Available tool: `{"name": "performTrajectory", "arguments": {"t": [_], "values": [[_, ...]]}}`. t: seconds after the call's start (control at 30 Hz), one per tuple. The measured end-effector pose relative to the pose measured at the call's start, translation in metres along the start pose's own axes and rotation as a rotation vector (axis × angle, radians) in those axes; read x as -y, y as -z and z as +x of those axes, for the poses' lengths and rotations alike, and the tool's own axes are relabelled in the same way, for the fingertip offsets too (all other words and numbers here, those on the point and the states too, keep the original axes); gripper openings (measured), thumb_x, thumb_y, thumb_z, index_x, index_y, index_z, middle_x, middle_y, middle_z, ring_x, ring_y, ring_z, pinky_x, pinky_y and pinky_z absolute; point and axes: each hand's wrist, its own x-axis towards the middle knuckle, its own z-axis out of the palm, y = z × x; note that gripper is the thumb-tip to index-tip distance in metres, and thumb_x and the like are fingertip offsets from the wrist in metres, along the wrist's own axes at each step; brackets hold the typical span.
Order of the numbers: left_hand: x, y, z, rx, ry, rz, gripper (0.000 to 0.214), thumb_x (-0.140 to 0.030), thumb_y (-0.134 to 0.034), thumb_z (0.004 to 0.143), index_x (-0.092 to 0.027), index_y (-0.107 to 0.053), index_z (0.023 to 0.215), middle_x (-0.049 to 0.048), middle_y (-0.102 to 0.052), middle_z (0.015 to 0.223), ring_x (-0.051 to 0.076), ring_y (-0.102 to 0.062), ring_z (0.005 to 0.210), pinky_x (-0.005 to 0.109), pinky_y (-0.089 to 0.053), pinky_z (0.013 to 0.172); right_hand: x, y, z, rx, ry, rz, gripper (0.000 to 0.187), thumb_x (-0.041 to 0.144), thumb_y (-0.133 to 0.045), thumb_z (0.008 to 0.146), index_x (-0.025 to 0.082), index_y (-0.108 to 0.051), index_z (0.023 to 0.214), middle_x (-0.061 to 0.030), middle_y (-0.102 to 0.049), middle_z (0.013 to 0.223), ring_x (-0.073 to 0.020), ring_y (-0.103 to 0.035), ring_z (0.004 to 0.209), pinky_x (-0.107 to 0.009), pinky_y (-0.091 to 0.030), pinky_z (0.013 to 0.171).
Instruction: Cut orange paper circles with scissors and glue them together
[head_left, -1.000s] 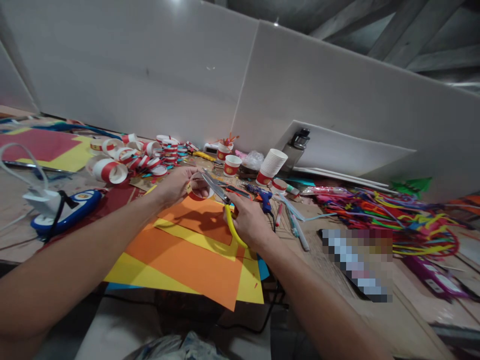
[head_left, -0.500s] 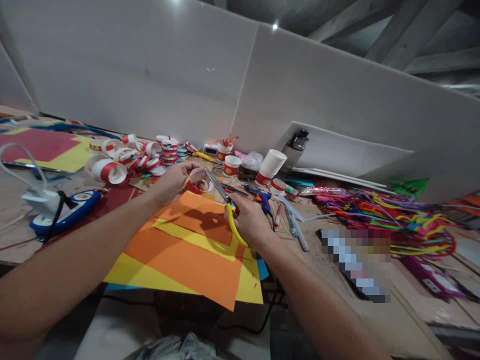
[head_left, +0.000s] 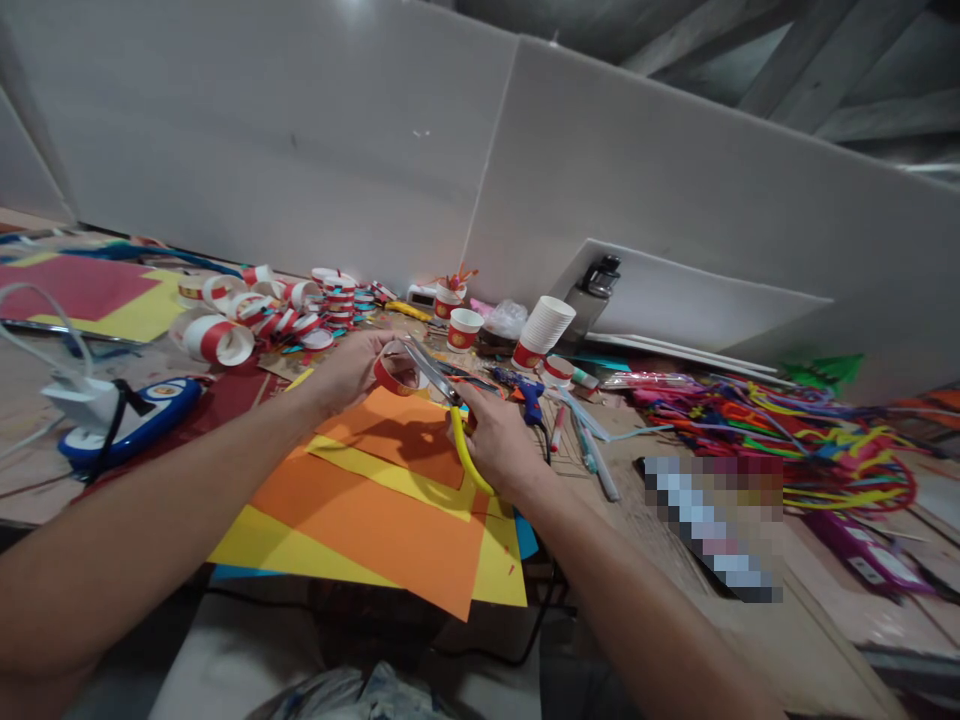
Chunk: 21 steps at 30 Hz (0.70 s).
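My left hand point(head_left: 358, 368) is closed on a red and white paper cup ring point(head_left: 396, 376), held above the stacked sheets. Around the yellow handle of a pair of scissors point(head_left: 431, 372) my right hand point(head_left: 495, 435) is wrapped. The metal blades point up and left and meet the ring's near right edge. Whether they bite into the paper I cannot tell. Beneath both hands lie orange paper point(head_left: 375, 520) and yellow paper point(head_left: 274, 540), with some blue showing at the edges.
Cut cup rings point(head_left: 217, 340) are heaped at the left behind a blue power strip point(head_left: 131, 425). A cup stack point(head_left: 544, 330), a bottle point(head_left: 592, 295) and a blue glue gun point(head_left: 529, 395) stand or lie beyond my right hand. Colourful pipe cleaners point(head_left: 787, 430) spread at right.
The paper ring has turned in my left hand, showing more of its red band. The scissors have shifted slightly, blades still at the ring. The rest of the table looks the same.
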Motion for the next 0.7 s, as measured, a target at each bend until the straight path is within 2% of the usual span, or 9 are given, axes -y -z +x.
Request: {"name": "performTrajectory", "arguments": {"t": [0.17,0.33,0.5,0.6,0.7], "values": [[0.000,0.007,0.000,0.029,0.005,0.082,0.026,-0.032,-0.081,0.067,-0.011,-0.064,0.066,0.0033,-0.061,0.061,0.011,-0.056,0.055,0.022,-0.045,0.053,0.001,0.001,-0.001,-0.021,0.024,0.022,0.039,0.029,-0.052,0.089,0.020,-0.064,0.125,-0.0082,-0.073,0.099,-0.0183,-0.061,0.073,-0.026,-0.039,0.065],[0.003,0.011,0.000,0.051,0.015,0.072,0.025,-0.030,-0.081,0.069,-0.011,-0.065,0.067,0.0033,-0.061,0.063,0.010,-0.056,0.057,0.021,-0.045,0.056,0.002,0.003,-0.002,-0.007,0.007,0.039,0.034,0.028,-0.052,0.090,0.020,-0.066,0.120,-0.0078,-0.074,0.098,-0.0188,-0.063,0.074,-0.025,-0.039,0.063],[0.003,0.013,0.003,-0.043,0.027,-0.009,0.027,-0.024,-0.085,0.063,-0.013,-0.064,0.076,0.0027,-0.065,0.069,0.011,-0.058,0.059,0.023,-0.046,0.058,0.002,0.004,-0.002,-0.008,-0.022,0.013,0.028,0.026,-0.053,0.089,0.019,-0.067,0.112,-0.0067,-0.073,0.088,-0.0172,-0.061,0.067,-0.025,-0.035,0.059],[0.002,0.013,0.003,-0.084,0.013,-0.017,0.026,-0.026,-0.083,0.064,-0.013,-0.062,0.071,0.0026,-0.063,0.065,0.011,-0.058,0.058,0.023,-0.046,0.056,0.002,0.003,-0.002,0.002,-0.027,-0.001,0.030,0.028,-0.053,0.089,0.019,-0.066,0.115,-0.0074,-0.073,0.089,-0.0179,-0.061,0.069,-0.026,-0.034,0.058],[0.001,0.008,0.001,-0.043,0.023,0.001,0.024,-0.027,-0.082,0.064,-0.012,-0.064,0.068,0.0029,-0.063,0.062,0.011,-0.057,0.056,0.023,-0.045,0.054,0.002,0.003,-0.001,0.004,-0.015,-0.014,0.036,0.030,-0.054,0.090,0.019,-0.064,0.123,-0.0100,-0.072,0.098,-0.0197,-0.062,0.075,-0.027,-0.037,0.061]]}}
